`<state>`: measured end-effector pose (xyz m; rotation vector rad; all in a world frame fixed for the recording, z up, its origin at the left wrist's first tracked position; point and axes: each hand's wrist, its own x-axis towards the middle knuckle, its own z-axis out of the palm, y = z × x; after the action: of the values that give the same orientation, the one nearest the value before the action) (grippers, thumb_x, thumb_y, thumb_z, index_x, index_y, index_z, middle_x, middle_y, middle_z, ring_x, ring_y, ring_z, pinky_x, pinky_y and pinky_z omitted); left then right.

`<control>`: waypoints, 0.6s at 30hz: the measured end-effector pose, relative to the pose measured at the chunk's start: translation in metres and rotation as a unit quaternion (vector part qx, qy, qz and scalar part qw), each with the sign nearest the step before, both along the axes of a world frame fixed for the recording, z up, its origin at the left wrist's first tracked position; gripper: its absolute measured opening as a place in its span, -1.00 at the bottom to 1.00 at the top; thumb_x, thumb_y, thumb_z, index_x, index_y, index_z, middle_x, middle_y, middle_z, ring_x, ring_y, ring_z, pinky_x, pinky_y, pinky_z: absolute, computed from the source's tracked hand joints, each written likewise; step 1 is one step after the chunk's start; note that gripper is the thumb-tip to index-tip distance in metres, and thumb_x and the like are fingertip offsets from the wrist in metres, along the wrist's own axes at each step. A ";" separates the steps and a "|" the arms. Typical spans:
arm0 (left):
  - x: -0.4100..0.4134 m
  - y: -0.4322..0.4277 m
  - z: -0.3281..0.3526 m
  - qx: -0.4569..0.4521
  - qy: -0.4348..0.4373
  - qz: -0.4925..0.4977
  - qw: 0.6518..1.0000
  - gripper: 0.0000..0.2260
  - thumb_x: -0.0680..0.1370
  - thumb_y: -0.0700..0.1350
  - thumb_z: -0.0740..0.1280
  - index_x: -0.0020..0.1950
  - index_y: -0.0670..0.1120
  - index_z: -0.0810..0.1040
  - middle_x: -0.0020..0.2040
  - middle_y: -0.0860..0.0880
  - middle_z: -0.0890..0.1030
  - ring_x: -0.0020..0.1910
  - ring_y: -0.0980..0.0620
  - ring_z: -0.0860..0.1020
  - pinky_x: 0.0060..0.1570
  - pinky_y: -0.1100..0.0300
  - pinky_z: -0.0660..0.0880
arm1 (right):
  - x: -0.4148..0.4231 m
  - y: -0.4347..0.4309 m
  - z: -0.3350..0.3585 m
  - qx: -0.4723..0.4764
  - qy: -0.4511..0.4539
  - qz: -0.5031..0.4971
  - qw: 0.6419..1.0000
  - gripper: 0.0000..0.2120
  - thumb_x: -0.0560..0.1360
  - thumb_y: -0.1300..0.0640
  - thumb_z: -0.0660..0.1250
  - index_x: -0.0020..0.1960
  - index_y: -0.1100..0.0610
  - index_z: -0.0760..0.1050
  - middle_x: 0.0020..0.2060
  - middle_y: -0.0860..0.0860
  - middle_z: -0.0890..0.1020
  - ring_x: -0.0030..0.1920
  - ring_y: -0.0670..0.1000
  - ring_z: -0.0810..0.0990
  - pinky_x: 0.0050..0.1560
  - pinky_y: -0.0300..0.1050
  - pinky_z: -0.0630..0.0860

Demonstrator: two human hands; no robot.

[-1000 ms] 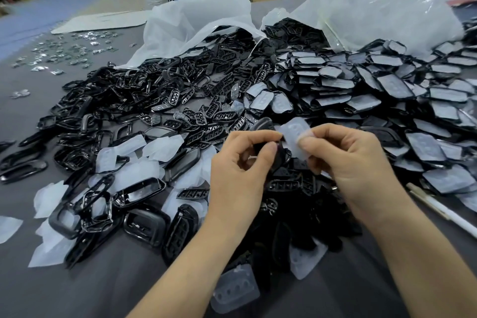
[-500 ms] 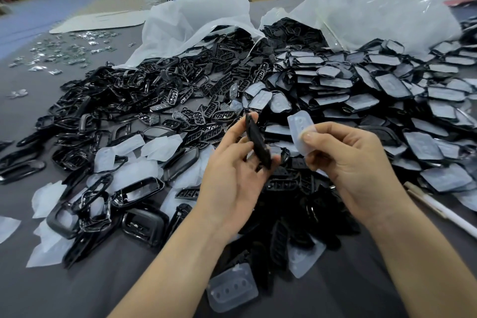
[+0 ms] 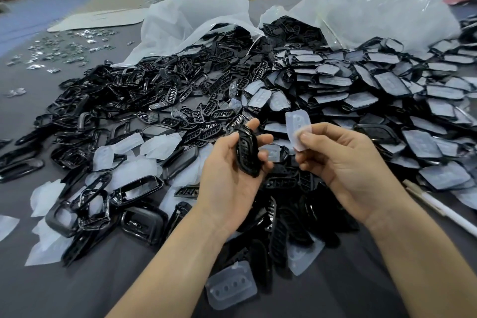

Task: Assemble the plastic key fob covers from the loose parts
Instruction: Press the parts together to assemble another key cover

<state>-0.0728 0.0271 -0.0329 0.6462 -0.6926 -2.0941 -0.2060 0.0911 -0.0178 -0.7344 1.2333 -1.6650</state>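
Key fob parts cover most of the grey table point(image 3: 77, 292) in the head view, and I've got one in each hand. My left hand point(image 3: 227, 178) is palm up, fingers curled around a black button frame point(image 3: 248, 153) that stands nearly on edge between thumb and fingertips. My right hand point(image 3: 343, 165) pinches a clear button pad point(image 3: 298, 128) between thumb and forefinger, holding it upright just beside the black frame; the two pieces are close but not touching.

Below my hands, a heap of black frames and rings point(image 3: 144, 100) spreads out to the left, mixed with loose clear pads. To the right lies a stack of finished-looking covers point(image 3: 387, 90), black shells with pale pads facing up, overlapping like tiles. One clear pad with four holes point(image 3: 231, 286) lies alone near my left forearm. Behind the piles, white plastic bags point(image 3: 374, 8) lie open with parts spilling from them. Small shiny metal bits point(image 3: 64, 46) are scattered far left. A white pen point(image 3: 449, 214) rests at the right edge of the table.
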 end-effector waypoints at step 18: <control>-0.003 0.001 0.001 -0.028 -0.006 -0.024 0.999 -0.49 0.40 -0.42 0.02 0.30 -0.16 0.40 0.02 -0.19 0.67 -0.07 -0.03 0.66 -0.10 0.15 0.61 | -0.001 0.002 0.002 -0.010 0.016 -0.002 1.000 -0.78 0.50 0.35 0.25 -0.31 0.19 0.48 -0.48 -0.02 0.50 -0.43 -0.06 0.47 -0.41 -0.27 0.42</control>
<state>-0.0755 0.0282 -0.0322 0.6176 -0.7771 -2.1083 -0.2067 0.0927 -0.0155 -0.7748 1.2431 -1.6756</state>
